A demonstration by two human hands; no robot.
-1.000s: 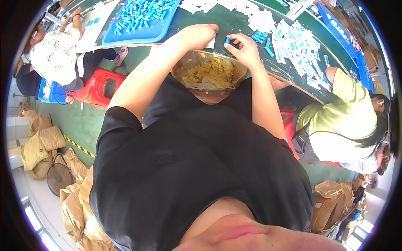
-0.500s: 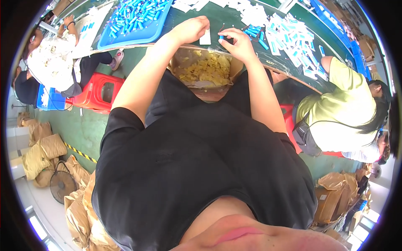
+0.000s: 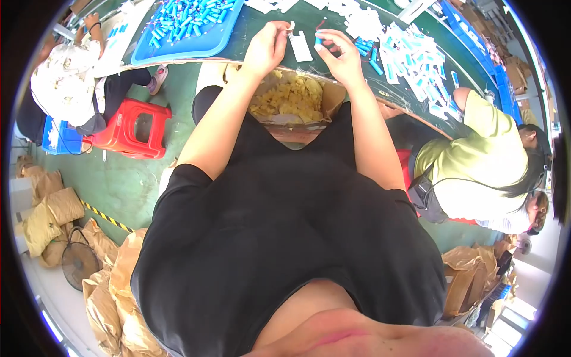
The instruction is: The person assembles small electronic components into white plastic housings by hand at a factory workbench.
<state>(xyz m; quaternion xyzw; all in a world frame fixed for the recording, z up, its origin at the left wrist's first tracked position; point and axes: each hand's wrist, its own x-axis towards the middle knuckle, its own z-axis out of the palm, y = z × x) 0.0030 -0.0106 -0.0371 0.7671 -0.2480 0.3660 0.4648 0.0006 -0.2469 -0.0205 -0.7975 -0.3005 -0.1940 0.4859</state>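
Observation:
My left hand [image 3: 266,49] is closed at the table's near edge, with a small curled pale strip [image 3: 291,27] pinched at its fingertips. Beside it a white flat rectangular piece [image 3: 301,47] lies on the green table. My right hand [image 3: 341,58] pinches a small blue cylindrical battery cell [image 3: 319,41], from which a thin red wire sticks up. Just right of that hand are several loose blue cells [image 3: 364,46]. Farther right, white pieces with blue cells on them [image 3: 416,62] lie in a spread-out pile.
A blue tray [image 3: 178,58] heaped with blue cells stands at left. Below the table edge, an open carton [image 3: 334,98] holds crumpled yellow scraps [image 3: 288,98]. A co-worker in yellow-green [image 3: 482,146] sits at right; another person [image 3: 65,80] and a red stool [image 3: 134,128] are at left.
My left hand has drawn back left from the white piece and now has the curled pale strip at its fingertips. More of the white piece shows. My right hand still holds the blue cell.

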